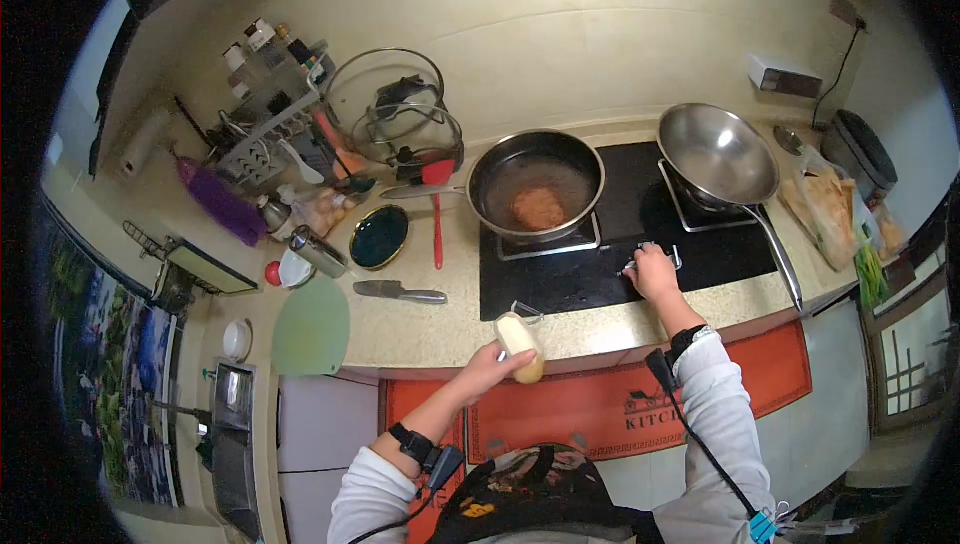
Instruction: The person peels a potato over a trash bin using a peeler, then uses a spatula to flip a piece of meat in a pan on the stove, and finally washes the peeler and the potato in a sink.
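Observation:
My left hand (495, 370) holds a pale oblong vegetable (518, 341), perhaps a potato, in front of the counter edge. Its upper part looks peeled and nearly white; the lower end is yellower. Just behind it a peeler (527, 311) lies at the cooktop's front edge. My right hand (651, 274) reaches onto the black gas cooktop (547, 281), fingers closed at a metal control knob (627, 268), which they partly hide. On the left burner sits a frying pan (536, 184) with an orange-brown patch on its bottom. A steel wok (718, 158) stands tilted on the right burner.
Left of the cooktop lie a knife (400, 292), a red spatula (438, 221), a dark green plate (379, 236) and a green cutting board (311, 326). Glass lids (409, 131) lean at the wall. Plastic bags (821, 206) lie at right. The wok's handle (780, 263) overhangs the front edge.

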A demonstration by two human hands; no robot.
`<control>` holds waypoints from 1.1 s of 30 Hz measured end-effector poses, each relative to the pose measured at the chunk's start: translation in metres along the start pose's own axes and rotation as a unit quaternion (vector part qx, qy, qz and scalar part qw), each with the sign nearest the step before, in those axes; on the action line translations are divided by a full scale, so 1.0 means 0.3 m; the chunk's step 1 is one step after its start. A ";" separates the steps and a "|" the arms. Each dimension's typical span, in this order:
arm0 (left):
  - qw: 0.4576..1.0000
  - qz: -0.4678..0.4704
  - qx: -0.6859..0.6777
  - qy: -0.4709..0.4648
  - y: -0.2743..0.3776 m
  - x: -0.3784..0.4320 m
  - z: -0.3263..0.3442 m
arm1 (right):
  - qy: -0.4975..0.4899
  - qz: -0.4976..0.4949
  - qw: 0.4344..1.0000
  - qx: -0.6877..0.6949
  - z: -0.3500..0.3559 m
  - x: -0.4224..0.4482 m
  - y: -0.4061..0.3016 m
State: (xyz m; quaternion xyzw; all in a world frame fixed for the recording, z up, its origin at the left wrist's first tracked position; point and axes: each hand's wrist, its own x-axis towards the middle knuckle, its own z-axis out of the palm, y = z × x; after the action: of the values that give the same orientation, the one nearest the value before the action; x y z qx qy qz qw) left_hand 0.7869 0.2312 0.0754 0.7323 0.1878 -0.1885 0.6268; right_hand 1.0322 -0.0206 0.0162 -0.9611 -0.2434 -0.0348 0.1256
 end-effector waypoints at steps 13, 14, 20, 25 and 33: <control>0.998 0.046 0.049 -0.008 0.004 -0.149 -0.005 | 0.071 0.296 0.922 0.240 0.062 -0.036 -0.048; 0.997 0.055 0.053 -0.006 -0.008 -0.155 -0.016 | 0.090 0.286 0.920 0.253 0.069 -0.069 -0.067; 0.996 0.045 0.076 -0.021 -0.030 -0.104 -0.168 | 0.125 0.008 0.959 0.256 0.135 -0.275 -0.208; 0.995 0.073 -0.066 0.008 -0.095 -0.114 -0.376 | 0.025 -0.047 0.924 0.379 0.102 -0.254 -0.561; 0.973 0.076 -0.184 0.118 -0.271 -0.194 -0.854 | 0.037 -0.050 0.955 0.289 0.398 0.268 -1.067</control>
State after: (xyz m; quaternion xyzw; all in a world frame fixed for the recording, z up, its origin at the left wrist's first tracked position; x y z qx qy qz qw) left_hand 0.7059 0.4941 0.0731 0.6334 0.2360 -0.0150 0.7368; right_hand 0.9511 0.3193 -0.0169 -0.8686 -0.2856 -0.0043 0.4048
